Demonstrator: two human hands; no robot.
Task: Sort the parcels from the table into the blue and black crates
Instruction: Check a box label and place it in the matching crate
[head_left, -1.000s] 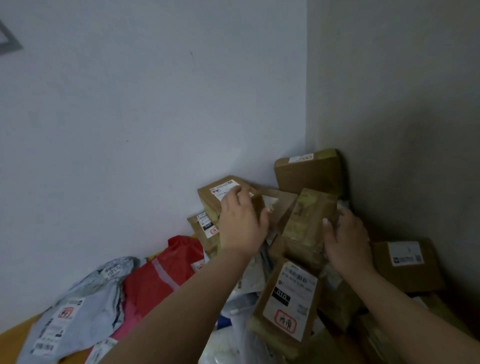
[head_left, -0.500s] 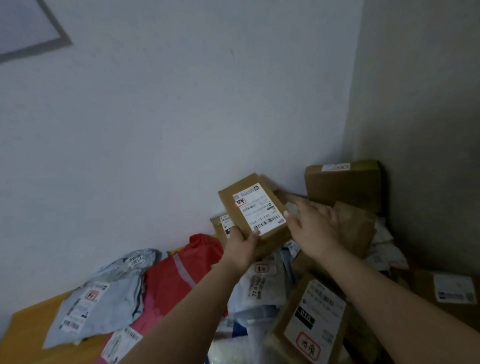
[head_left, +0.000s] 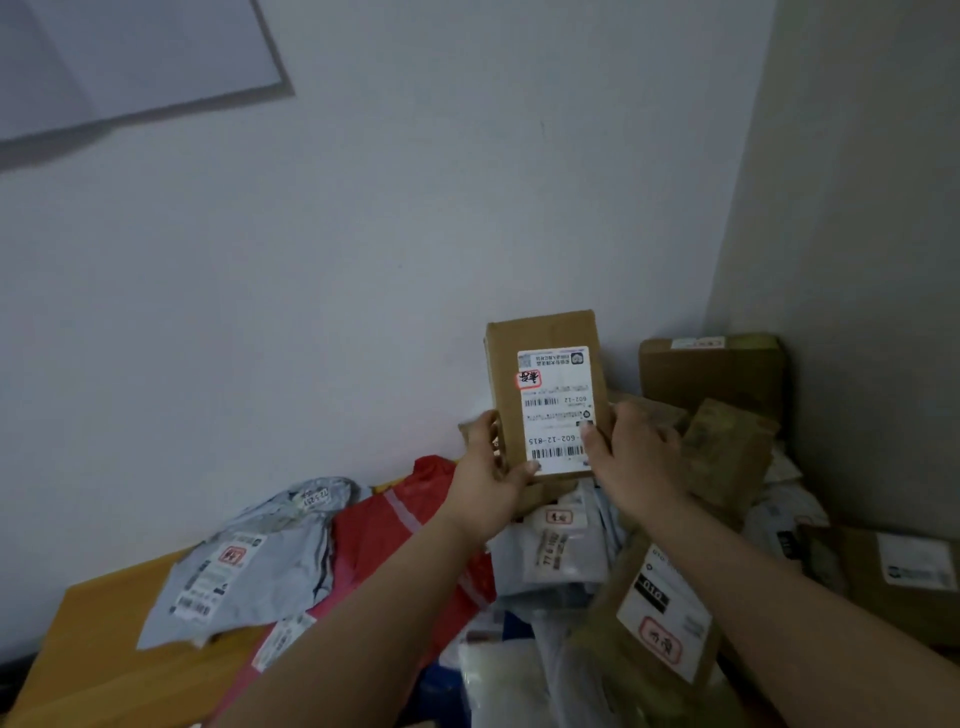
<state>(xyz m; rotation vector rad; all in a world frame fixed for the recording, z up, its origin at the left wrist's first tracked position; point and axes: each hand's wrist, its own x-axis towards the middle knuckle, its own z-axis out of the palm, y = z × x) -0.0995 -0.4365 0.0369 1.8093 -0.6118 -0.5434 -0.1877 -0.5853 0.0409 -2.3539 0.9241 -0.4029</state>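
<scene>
Both hands, left (head_left: 485, 480) and right (head_left: 631, 457), are gripping the small cardboard box (head_left: 545, 364) by its lower edges; it is looking light and stiff.

One cardboard box (head_left: 545, 395) was held up; four more boxes, two grey mailers and one red mailer (head_left: 405, 525) lay below.

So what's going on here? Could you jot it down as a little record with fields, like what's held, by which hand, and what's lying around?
held item: small cardboard box, upright, raised above the pile
label: white shipping label facing the camera, printed upside down, red stamp at its upper left
left hand: grips the box's lower left edge
right hand: grips its lower right edge
pile below: grey mailer bag, red bag, more cardboard boxes
surface: wooden table
crates: not in view
</scene>
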